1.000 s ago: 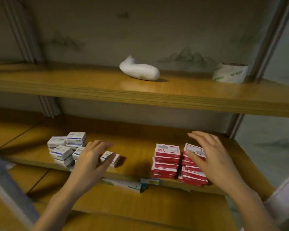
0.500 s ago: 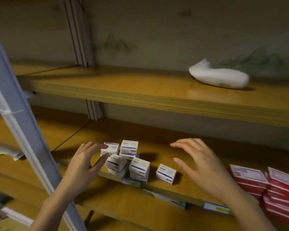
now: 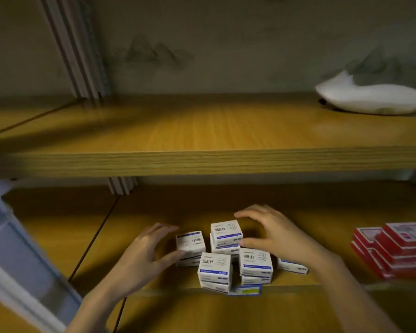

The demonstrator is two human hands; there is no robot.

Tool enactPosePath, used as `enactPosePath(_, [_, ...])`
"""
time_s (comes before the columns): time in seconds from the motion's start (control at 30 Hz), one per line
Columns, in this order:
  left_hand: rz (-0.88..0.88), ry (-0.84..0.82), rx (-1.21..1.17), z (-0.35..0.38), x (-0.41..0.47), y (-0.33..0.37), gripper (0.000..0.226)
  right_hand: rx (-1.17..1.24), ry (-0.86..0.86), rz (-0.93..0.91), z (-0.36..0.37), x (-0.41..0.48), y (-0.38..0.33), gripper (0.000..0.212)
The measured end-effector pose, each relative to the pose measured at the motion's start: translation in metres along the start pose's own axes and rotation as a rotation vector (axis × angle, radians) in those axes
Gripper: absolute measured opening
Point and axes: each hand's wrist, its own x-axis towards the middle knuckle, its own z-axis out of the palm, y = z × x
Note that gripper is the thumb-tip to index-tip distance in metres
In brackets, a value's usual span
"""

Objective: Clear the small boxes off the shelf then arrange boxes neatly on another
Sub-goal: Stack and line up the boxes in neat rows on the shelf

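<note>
the left hand (image 3: 144,255) and right hand (image 3: 279,234) are bare. the left forearm (image 3: 94,306) and right forearm (image 3: 351,292) are bare too, right to the bottom edge. the fingers (image 3: 163,230) look slim, softened by blur.

Right of the white boxes (image 3: 226,251), the red boxes (image 3: 394,251) are cut off by the picture's edge. One white box (image 3: 292,266) lies partly hidden beneath the right hand (image 3: 281,236). Below them, the blue label (image 3: 247,290) bears unreadable print. Above right, a white object (image 3: 370,99) is blurred.
</note>
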Motion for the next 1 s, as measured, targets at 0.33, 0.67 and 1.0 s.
enactPosePath(0.33, [0.075, -0.048, -0.063, 0.009, 0.015, -0.014, 0.076, 0.070, -0.024, 0.027, 0.008, 0.007, 0.000, 0.059])
enactPosePath(0.67, [0.044, -0.011, -0.190, 0.010, 0.011, -0.018, 0.054, 0.083, -0.041, -0.002, 0.012, 0.016, 0.005, 0.041])
enactPosePath(1.0, [-0.014, 0.009, -0.229, 0.008, 0.069, -0.017, 0.058, 0.014, 0.074, 0.177, -0.014, 0.033, 0.042, 0.055])
